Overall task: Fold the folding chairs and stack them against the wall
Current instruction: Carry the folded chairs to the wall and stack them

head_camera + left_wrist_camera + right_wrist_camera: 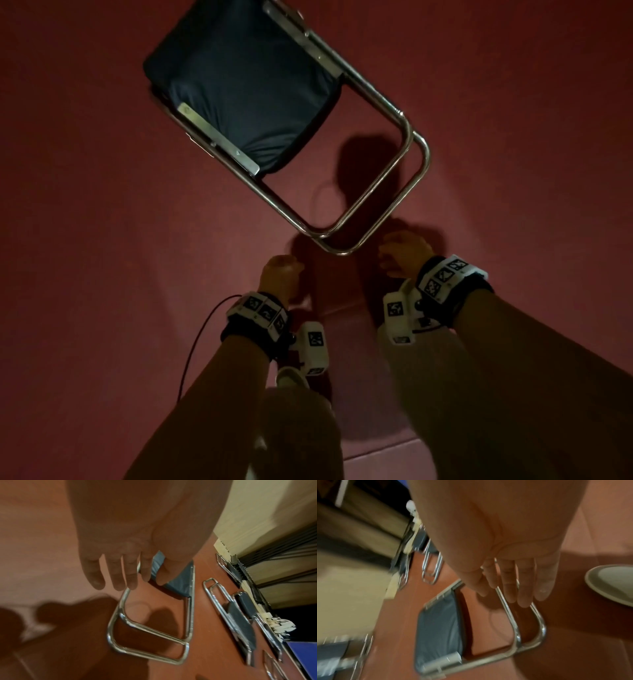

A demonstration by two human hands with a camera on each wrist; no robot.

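Observation:
A folded chair with a dark blue seat (239, 85) and chrome tube legs (363, 202) lies flat on the red floor (85, 205). My left hand (281, 274) hovers just short of the leg loops, to their left. My right hand (401, 254) hovers to their right. In the left wrist view the left hand (137, 580) hangs with straight fingers above the chrome frame (150, 642) and holds nothing. In the right wrist view the right hand (503, 588) hangs relaxed over the tube (537, 628), with no grip on it.
More folded chairs (240, 615) lie or lean along the cream wall (257, 507), also as blurred chrome loops (431, 568). A light shoe (614, 585) stands on the floor near the right hand. A black cable (195, 342) trails from the left wrist.

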